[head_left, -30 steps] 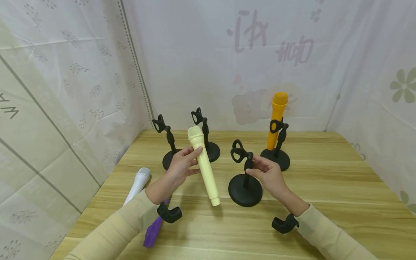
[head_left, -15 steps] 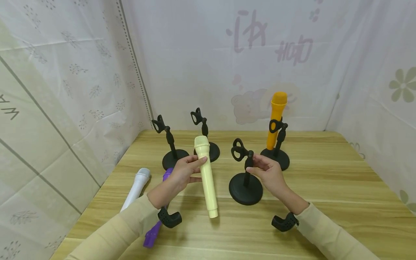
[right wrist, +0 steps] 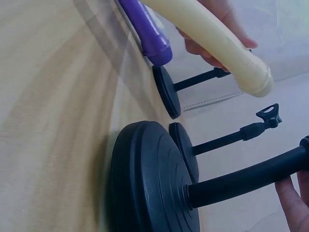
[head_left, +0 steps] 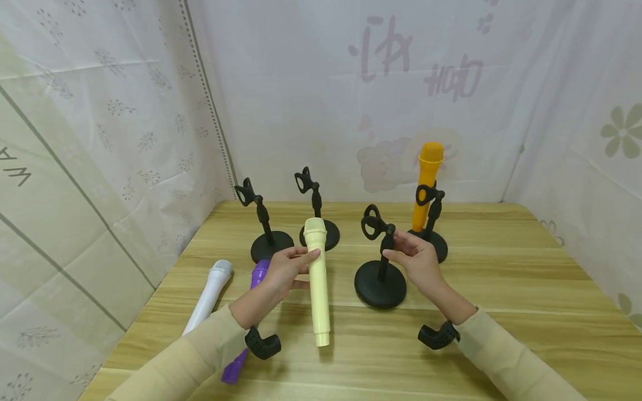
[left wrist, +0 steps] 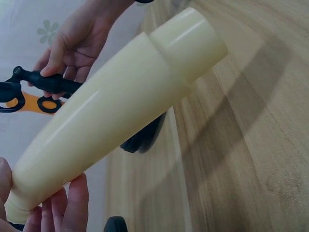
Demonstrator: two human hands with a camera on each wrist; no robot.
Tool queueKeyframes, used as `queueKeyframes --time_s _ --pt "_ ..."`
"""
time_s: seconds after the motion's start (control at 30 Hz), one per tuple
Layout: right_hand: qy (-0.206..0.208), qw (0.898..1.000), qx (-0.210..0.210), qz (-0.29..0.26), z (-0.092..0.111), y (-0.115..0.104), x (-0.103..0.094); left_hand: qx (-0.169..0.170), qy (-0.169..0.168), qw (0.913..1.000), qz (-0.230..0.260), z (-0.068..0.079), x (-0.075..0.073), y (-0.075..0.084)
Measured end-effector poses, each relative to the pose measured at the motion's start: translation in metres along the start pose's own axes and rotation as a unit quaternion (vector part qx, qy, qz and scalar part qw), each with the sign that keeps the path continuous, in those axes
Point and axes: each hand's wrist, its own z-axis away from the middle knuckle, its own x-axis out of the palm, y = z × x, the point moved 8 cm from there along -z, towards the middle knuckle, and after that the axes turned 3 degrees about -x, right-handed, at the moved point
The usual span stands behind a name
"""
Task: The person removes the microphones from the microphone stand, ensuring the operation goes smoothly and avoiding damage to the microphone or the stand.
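Observation:
My left hand point(head_left: 287, 272) pinches a pale yellow microphone point(head_left: 318, 295) just below its head, thumb on the near side and fingers behind. The microphone hangs over the table, head end up and away from me, its tail toward me. My right hand point(head_left: 417, 262) grips the upright of a black desktop microphone stand point(head_left: 380, 285), whose clip point(head_left: 373, 223) at the top holds nothing. In the right wrist view, the round base point(right wrist: 149, 179) of that stand is close over the wooden surface. The microphone and the clip are apart, side by side.
An orange microphone point(head_left: 430, 161) sits in a stand point(head_left: 435, 211) at the back right. Two stands with bare clips, a left one point(head_left: 263, 211) and a middle one point(head_left: 316, 197), are farther back. A white microphone point(head_left: 205, 298) and a purple microphone point(head_left: 233, 370) lie at the left.
The yellow microphone has come nearer to me, shifted slightly right, and swung more upright in the head view. The held stand has moved a little away from me and to the right.

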Motion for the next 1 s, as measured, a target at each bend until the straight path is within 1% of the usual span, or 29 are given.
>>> queueKeyframes --time_s 0.1,0.23,0.57,0.67,0.87,1.0 --pt "0.009 1.000 0.002 0.027 -0.004 -0.004 -0.002 0.000 0.001 1.0000 -0.004 0.000 0.000 -0.002" --pt "0.017 0.999 0.001 0.041 -0.012 -0.008 -0.004 -0.001 0.002 0.9999 -0.016 0.001 0.000 -0.005" --pt "0.013 1.000 0.013 0.003 -0.033 -0.013 -0.003 -0.002 0.002 0.9989 -0.046 0.002 0.000 -0.018" --pt "0.014 1.000 0.020 0.000 -0.039 -0.013 -0.002 -0.004 0.005 0.9986 -0.052 0.002 -0.001 -0.021" --pt "0.022 0.999 0.030 0.025 -0.051 -0.011 -0.002 -0.008 0.007 0.9981 -0.060 0.003 -0.001 -0.026" --pt "0.025 0.999 0.032 0.019 -0.059 -0.009 -0.002 -0.011 0.004 0.9978 -0.066 0.004 -0.001 -0.030"
